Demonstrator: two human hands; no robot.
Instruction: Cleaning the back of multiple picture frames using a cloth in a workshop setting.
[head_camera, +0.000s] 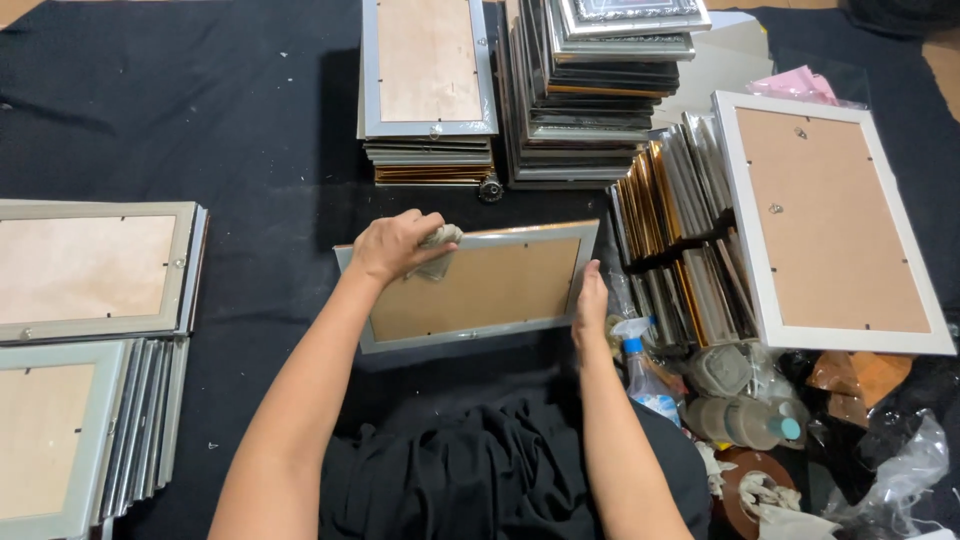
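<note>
- The left hand (392, 245) is closed around a crumpled grey cloth (437, 250) and presses it onto the back of a silver frame (470, 290), at the frame's upper left corner.
- The right hand (590, 305) lies flat and open against the frame's right edge, fingers straight, steadying it; it grips nothing.
- The frame lies face down between the 2 hands, its brown backing board up, on a black cloth (200, 120) just ahead of the person's lap.
- Judged step: wiping the frame's back and rim, with the cloth at 1 corner and most of the board and the right-hand rim yet to be covered.
- The next move seems to call for drawing the cloth across toward the right hand while that hand keeps the frame from sliding; the small metal tabs on the board could snag the cloth.
- Beyond the hands stand 2 stacks of frames (520, 90).
- Right of the right hand, more frames stand on edge (680, 230), with a large white frame (830, 220) leaning on them.
- Just beside the right wrist is a spray bottle (645, 375) with tape rolls (740, 420).
- Well left of the left hand lie further frames, face down (95, 270).
</note>
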